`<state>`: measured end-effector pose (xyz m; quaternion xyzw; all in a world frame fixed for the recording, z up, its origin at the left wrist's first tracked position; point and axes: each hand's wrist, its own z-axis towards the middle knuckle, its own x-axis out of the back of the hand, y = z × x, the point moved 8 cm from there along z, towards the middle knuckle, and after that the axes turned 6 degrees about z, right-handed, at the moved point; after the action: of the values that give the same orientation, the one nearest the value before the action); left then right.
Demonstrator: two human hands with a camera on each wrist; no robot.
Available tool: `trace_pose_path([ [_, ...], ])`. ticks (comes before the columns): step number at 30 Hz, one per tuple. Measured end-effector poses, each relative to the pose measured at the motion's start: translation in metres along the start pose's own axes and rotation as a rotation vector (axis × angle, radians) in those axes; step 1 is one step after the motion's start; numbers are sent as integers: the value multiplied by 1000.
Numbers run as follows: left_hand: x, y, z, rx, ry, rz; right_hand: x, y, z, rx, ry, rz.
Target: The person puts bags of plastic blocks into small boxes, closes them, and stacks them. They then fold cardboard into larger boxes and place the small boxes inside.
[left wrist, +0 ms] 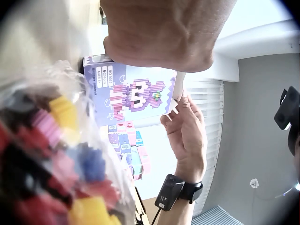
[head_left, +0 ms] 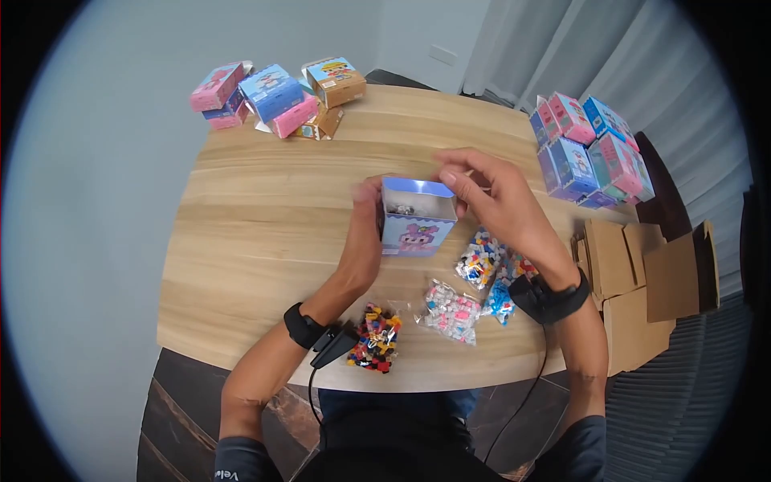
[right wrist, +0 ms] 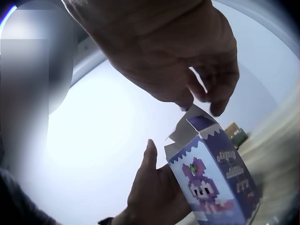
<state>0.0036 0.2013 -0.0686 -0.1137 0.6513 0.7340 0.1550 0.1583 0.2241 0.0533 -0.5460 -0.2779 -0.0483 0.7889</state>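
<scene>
My left hand (head_left: 365,233) grips a small purple-blue cardboard box (head_left: 416,238) from its left side. The box's front carries a pink and purple pixel-style character; its top stands open, with small whitish contents low inside. At its upper right, my right hand (head_left: 502,197) has loosely bent fingers right at the raised flaps (right wrist: 194,119). In the left wrist view, the right hand (left wrist: 185,133) shows beyond the box (left wrist: 136,93), fingertips by a flap. The left thumb (right wrist: 150,154) points up beside the box in the right wrist view.
Near me lie bags of small bricks: a red, yellow and black one (head_left: 375,337), a pink and white one (head_left: 451,312), and mixed-colour ones (head_left: 479,261). Coloured boxes are piled back left (head_left: 277,92) and back right (head_left: 574,165). An opened brown carton (head_left: 630,289) stands right.
</scene>
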Motion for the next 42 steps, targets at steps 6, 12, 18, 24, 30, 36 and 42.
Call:
trace_pose_path([
  [6, -7, 7, -1, 7, -114, 1, -18, 36, -12, -100, 13, 421],
  [12, -6, 6, 2, 51, -156, -37, -12, 51, -6, -181, -162, 327],
  [18, -10, 16, -1, -87, -155, 132, -20, 41, -5, 69, -72, 162],
  [24, -6, 27, 4, -359, -247, 325, -20, 19, -21, 259, -202, 147],
  [30, -3, 35, 4, -399, -155, 372, -23, 21, -24, 395, -83, 61],
  [36, -4, 47, 2, -505, -145, 542, -21, 22, -22, 354, -65, 69],
  [42, -3, 47, 3, -462, -156, 554, -23, 28, -26, 355, -55, 21],
])
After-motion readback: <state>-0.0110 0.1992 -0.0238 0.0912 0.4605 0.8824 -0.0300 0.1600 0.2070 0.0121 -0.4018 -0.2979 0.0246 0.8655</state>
